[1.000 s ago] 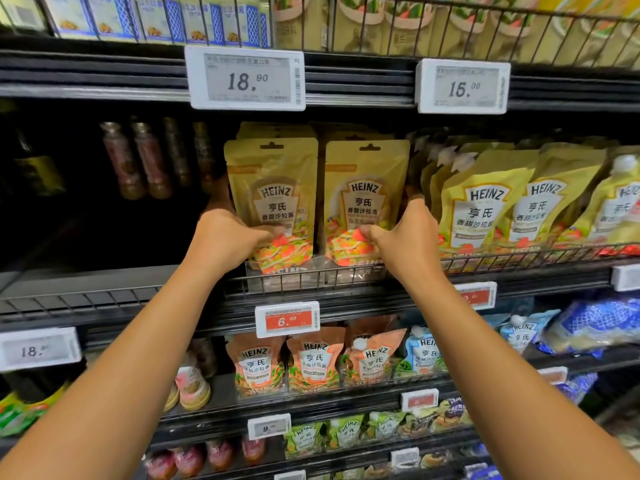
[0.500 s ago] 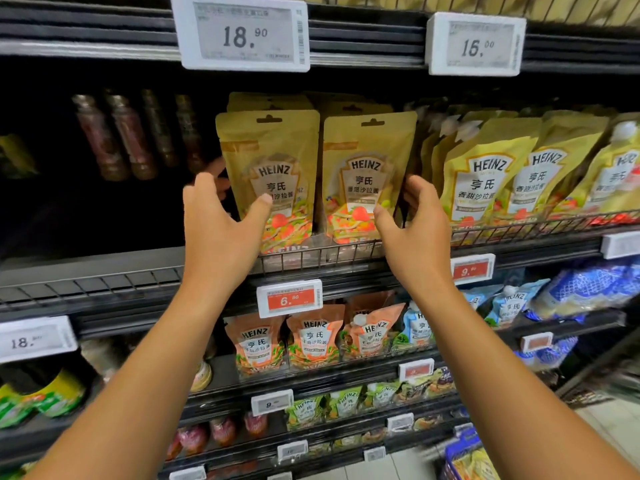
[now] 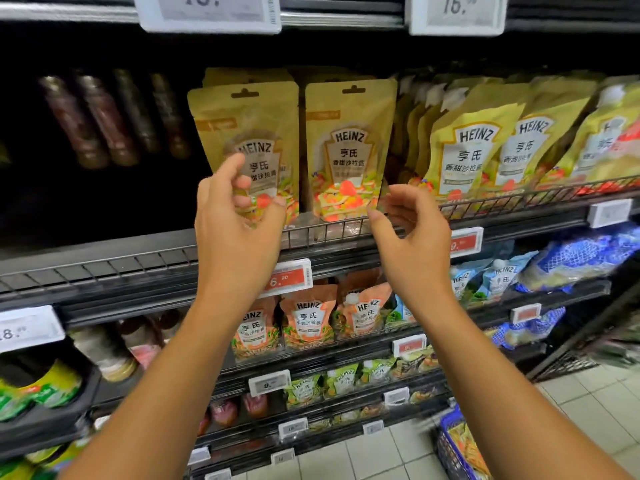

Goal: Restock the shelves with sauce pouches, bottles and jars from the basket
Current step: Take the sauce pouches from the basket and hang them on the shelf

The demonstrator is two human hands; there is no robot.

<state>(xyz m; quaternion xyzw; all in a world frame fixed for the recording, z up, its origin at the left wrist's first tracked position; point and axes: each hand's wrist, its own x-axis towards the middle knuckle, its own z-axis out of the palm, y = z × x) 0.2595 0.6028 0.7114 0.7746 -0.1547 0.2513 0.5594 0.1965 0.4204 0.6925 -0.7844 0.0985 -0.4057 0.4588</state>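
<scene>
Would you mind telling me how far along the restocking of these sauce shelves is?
Done: two gold Heinz pouches stand upright behind the wire rail. In hand: nothing; the left hand and right hand are open and empty in front of them. Left: the blue basket at lower right holds more packets.

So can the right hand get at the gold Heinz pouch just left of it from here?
Probably yes: the right hand is open and empty beside the gold pouch, with only the low wire rail below.

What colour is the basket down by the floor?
Blue; the basket shows at the lower right of the head view.
</scene>
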